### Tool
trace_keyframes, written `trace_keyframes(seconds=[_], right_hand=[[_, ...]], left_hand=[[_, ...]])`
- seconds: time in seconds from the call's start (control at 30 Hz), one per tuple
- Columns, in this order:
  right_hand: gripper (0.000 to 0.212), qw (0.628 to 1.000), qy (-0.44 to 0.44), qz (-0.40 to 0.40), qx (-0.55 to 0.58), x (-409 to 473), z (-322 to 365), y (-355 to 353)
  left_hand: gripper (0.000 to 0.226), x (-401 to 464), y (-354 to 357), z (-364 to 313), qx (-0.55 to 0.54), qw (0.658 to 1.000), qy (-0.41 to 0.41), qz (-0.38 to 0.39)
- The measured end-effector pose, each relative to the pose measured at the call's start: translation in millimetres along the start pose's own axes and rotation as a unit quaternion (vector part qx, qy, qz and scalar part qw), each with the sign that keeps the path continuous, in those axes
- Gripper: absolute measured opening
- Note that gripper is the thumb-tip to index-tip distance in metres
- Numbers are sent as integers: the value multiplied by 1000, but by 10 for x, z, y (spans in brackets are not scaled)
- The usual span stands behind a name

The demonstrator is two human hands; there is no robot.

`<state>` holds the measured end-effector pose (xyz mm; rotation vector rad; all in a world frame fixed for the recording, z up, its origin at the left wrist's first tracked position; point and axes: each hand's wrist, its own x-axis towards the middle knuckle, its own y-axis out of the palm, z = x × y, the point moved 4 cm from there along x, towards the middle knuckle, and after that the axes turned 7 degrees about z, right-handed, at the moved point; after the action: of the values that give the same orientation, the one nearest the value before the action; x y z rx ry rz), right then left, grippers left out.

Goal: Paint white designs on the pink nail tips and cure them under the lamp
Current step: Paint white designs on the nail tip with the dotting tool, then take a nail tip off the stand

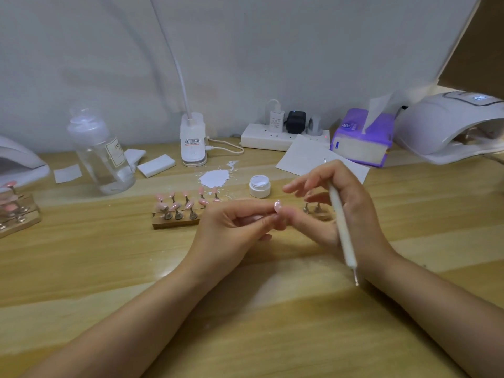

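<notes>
Mid-task above the pale wooden worktop [81, 268]: left hand [231, 225] fingers pinching a small glossy pink nail tip [277, 206], right hand [335, 211] steadying it, slim white dotting pen [342, 230] tucked in curled fingers. Likely next: reversing pen, loading from near white gel pot [259, 186].

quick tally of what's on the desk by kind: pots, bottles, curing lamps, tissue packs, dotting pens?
White gel pot: 1
Clear bottle: 1
Curing lamps: 2, right and left edge
Purple tissue pack: 1
Dotting pen, gripped by the right hand: 1
Total: 6
</notes>
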<state>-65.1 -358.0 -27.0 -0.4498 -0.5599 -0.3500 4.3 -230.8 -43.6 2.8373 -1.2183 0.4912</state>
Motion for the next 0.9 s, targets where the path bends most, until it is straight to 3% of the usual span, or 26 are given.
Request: trace_keyframes(seconds=[0.13,0.33,0.47,0.57,0.7,0.9], right_hand=[[38,998,-8,50,-24,-19,-13,67],[34,999,-4,34,-5,-23,-29,85],[33,999,25,-27,26,51,-77,-36],[39,998,48,-38,35,109,-159,-153],[35,997,75,5,-36,122,-269,-172],[38,993,49,37,-105,107,-324,-132]], left_hand=[[15,-1,-16,3,5,1000,3,-10],[14,-7,-4,5,5,1000,0,-11],[24,-8,-15,50,15,999,-20,-22],[23,-15,4,44,64,998,-5,-12],[32,-28,38,18,145,989,24,10],[37,-16,50,44,228,972,48,28]])
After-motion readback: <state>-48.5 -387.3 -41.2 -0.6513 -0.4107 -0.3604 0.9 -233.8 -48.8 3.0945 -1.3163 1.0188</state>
